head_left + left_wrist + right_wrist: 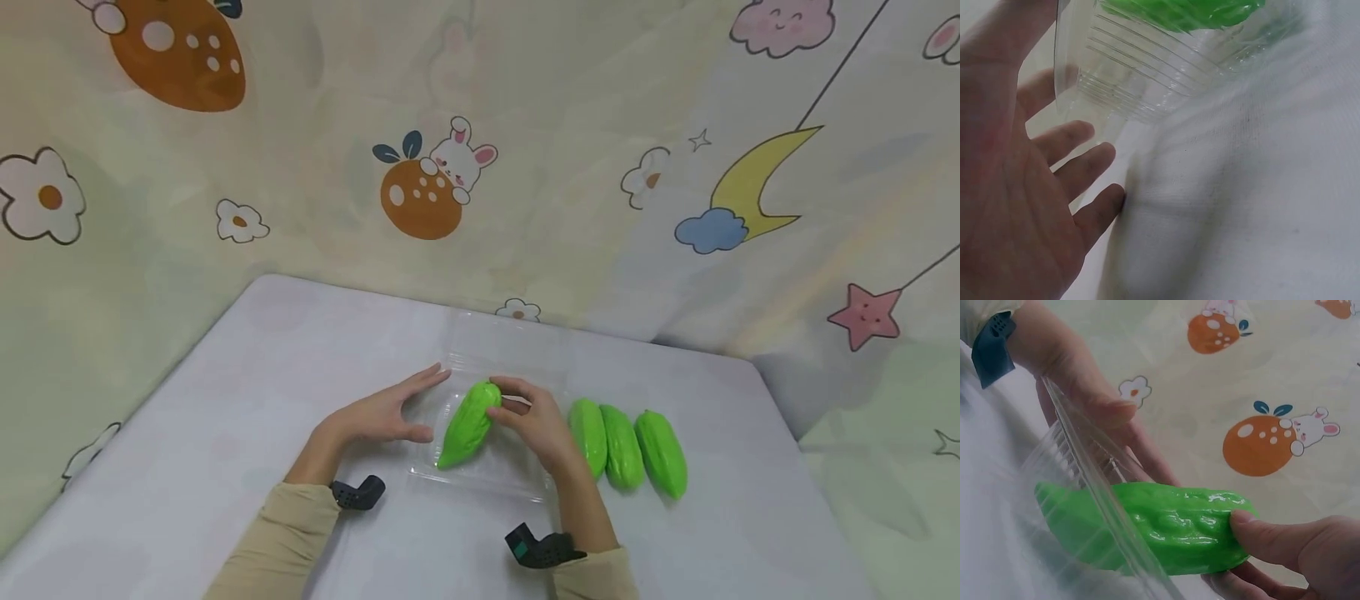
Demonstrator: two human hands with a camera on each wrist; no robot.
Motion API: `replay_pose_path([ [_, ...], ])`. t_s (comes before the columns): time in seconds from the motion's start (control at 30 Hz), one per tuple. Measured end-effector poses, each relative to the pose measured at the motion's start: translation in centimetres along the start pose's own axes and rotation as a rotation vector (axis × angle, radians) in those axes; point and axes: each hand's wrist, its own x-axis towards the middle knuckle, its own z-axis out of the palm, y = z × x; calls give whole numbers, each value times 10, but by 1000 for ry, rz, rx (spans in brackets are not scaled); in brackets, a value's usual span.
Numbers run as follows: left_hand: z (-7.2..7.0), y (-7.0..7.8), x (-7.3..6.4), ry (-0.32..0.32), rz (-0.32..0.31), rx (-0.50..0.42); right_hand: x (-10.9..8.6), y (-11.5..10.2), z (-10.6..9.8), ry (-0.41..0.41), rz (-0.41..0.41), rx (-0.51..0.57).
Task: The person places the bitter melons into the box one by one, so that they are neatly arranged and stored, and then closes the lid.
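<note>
A bright green, bumpy toy bitter melon (468, 427) lies slantwise over a clear plastic clamshell box (487, 486), its pointed end toward the box's left front. My right hand (536, 423) pinches its blunt upper end between thumb and fingers, as the right wrist view shows the melon (1179, 528) partly behind the transparent box wall. At the box's left side, my left hand (378, 417) is spread with thumb and fingers apart. In the left wrist view those fingers (1088, 169) are loosely extended near the ribbed box wall (1147, 53), holding nothing.
Three more green bitter melons (621, 450) lie side by side on the white table (720, 533), right of the box. The box's clear lid (510, 337) is folded back toward the table's far edge. Behind stands a curtain (315, 167) printed with cartoons.
</note>
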Motion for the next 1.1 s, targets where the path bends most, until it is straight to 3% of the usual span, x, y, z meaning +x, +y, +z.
replay_pose_path([
  [0.4, -1, 0, 2, -8, -25, 26, -2, -8, 5, 16, 46, -39],
  [0.7, -1, -1, 1, -13, -52, 20, 1, -3, 18, 37, 46, -139],
  [1.1, -1, 4, -1, -5, -45, 44, -2, -4, 28, 74, 13, -166],
])
